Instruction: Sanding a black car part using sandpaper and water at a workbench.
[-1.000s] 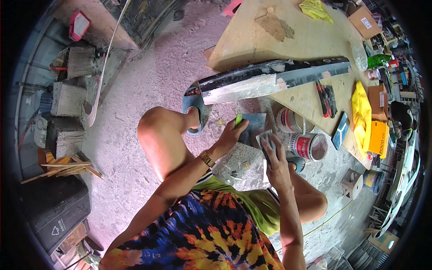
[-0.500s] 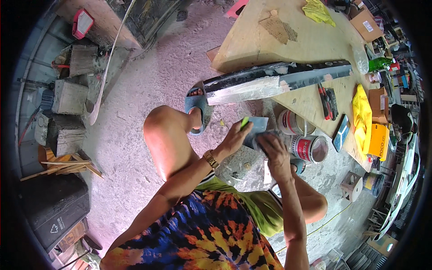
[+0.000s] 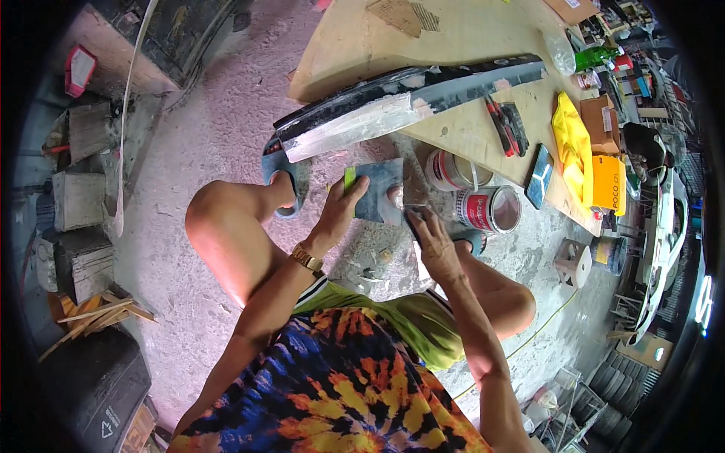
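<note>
My left hand is closed on the lime-green edge of a wide, flat putty spreader with a blue-grey blade. A small pinkish-white dab of putty sits near the blade's right edge. Just right of it, my right hand is closed around a small dark, flat piece, mostly hidden by the fingers; I cannot make out its kind. Beyond the hands lies a long black and grey panel, its near end coated with white filler. Two tins stand to the right, a closer one and a farther one.
A plywood board carries the panel, red-and-black pliers-like tools, a phone, a yellow cloth and a yellow box. A white stool stands at the right. Wood blocks and a black bin line the left.
The spreader has turned its blade face up, showing the putty dab. My right hand has come off the blade to its right side. The whole view has shifted, moving the surroundings left and up.
</note>
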